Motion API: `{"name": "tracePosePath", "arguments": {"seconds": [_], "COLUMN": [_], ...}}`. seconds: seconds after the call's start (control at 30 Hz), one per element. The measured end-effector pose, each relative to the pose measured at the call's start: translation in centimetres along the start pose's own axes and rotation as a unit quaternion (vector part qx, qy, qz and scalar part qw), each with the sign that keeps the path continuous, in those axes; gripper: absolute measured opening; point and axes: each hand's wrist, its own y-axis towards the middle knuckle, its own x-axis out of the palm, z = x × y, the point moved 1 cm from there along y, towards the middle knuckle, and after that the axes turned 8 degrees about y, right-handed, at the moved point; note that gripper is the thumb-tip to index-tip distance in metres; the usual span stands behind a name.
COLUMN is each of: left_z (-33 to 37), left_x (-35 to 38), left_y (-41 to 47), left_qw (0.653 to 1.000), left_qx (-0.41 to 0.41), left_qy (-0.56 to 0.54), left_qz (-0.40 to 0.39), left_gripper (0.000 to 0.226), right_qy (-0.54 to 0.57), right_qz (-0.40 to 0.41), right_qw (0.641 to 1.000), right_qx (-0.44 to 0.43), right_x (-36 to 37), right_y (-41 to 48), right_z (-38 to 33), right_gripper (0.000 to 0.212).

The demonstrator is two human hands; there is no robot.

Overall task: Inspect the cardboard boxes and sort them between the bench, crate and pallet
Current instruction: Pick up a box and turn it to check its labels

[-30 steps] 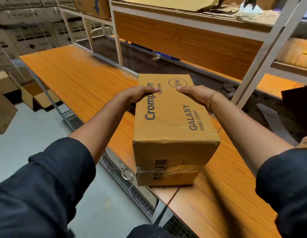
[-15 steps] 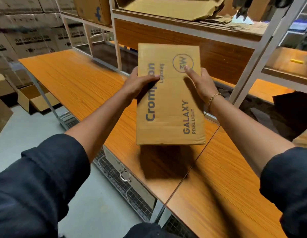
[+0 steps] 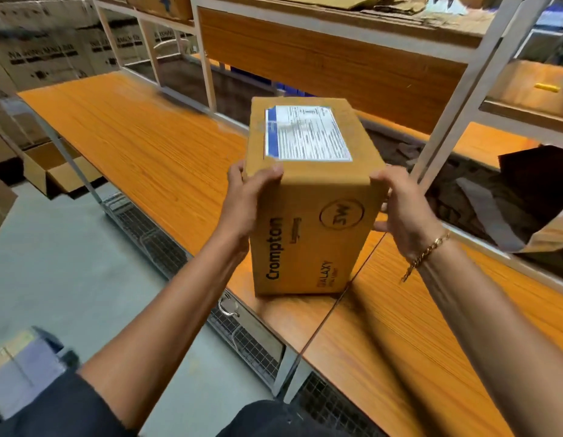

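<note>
A brown cardboard box [image 3: 311, 216] printed "Crompton" and "GALAXY" stands on end on the orange wooden bench [image 3: 141, 146]. Its top face carries a white and blue label. My left hand [image 3: 247, 197] grips the box's upper left edge, thumb on the top face. My right hand [image 3: 400, 206] grips the upper right edge, fingers behind the box. A gold bracelet hangs on the right wrist.
A white metal shelving rack [image 3: 456, 99] rises behind the bench, holding flattened cardboard. A wire mesh crate [image 3: 166, 247] sits under the bench's front edge. Stacked cartons [image 3: 44, 55] line the far left, with an open box [image 3: 56, 171] on the grey floor.
The box was lying flat, was tipped up to face me, and now stands on end with the labelled face on top. Both hands shifted to its upper edges.
</note>
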Motion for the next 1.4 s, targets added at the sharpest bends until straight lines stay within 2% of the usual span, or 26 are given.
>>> {"name": "tracePosePath", "arguments": {"seconds": [0.1, 0.2, 0.3, 0.43, 0.5, 0.57, 0.7, 0.8, 0.87, 1.0, 1.1, 1.2, 1.3, 1.4], "left_z": [-3.1, -4.9, -5.9, -6.8, -7.1, -6.5, -3.3, -3.1, -4.4, -4.4, -2.8, -1.8, -3.3, -5.6], "left_x": [-0.3, -0.9, -2.0, -3.4, -3.7, -3.5, -0.9, 0.5, 0.2, -1.7, -1.7, -0.6, -0.6, -1.6], "left_y": [-2.1, -3.5, -4.8, -5.4, -5.6, -5.5, -5.3, -5.5, -5.8, -5.3, -3.5, -2.8, -3.2, -3.6], "left_qw": [0.996, 0.991, 0.987, 0.98, 0.974, 0.974, 0.955, 0.944, 0.938, 0.923, 0.944, 0.953, 0.952, 0.956], "left_qx": [0.078, 0.133, 0.149, 0.129, 0.119, 0.106, 0.058, 0.072, 0.093, 0.083, 0.098, 0.106, 0.111, 0.082], "left_qy": [-0.036, -0.003, 0.051, 0.115, 0.163, 0.19, 0.283, 0.298, 0.314, 0.367, 0.307, 0.275, 0.28, 0.282], "left_qz": [-0.012, -0.014, -0.035, -0.104, -0.102, -0.06, 0.072, 0.117, 0.111, 0.077, 0.077, 0.066, 0.056, 0.004], "left_gripper": [0.071, 0.088, 0.1, 0.11, 0.114, 0.118, 0.117, 0.094, 0.089, 0.102, 0.113, 0.099, 0.095, 0.103], "right_qy": [0.046, 0.107, 0.079, 0.006, -0.026, -0.049, -0.133, -0.14, -0.133, -0.148, -0.115, -0.112, -0.116, -0.118], "right_qz": [0.008, -0.018, -0.063, -0.119, -0.137, -0.11, -0.008, 0.041, 0.046, 0.003, -0.021, -0.008, 0.011, -0.016], "right_qw": [0.998, 0.991, 0.99, 0.989, 0.987, 0.99, 0.988, 0.983, 0.982, 0.983, 0.987, 0.985, 0.983, 0.988], "right_qx": [-0.041, -0.077, -0.098, -0.086, -0.078, -0.07, -0.079, -0.115, -0.126, -0.109, -0.108, -0.128, -0.142, -0.098], "right_x": [-1.0, -2.1, -2.8, -3.5, -3.3, -2.7, -1.0, -0.4, -0.6, -1.6, -1.4, -0.9, -0.9, -1.4], "right_y": [-1.6, -3.2, -4.3, -4.7, -4.8, -4.7, -4.1, -4.2, -4.7, -5.3, -3.4, -2.5, -2.7, -2.9], "right_z": [2.7, 5.0, 6.0, 4.8, 4.8, 5.2, 5.2, 5.7, 6.4, 5.5, 3.4, 2.5, 4.3, 7.1], "right_gripper": [0.042, 0.046, 0.06, 0.086, 0.099, 0.105, 0.095, 0.081, 0.071, 0.087, 0.084, 0.079, 0.061, 0.076]}}
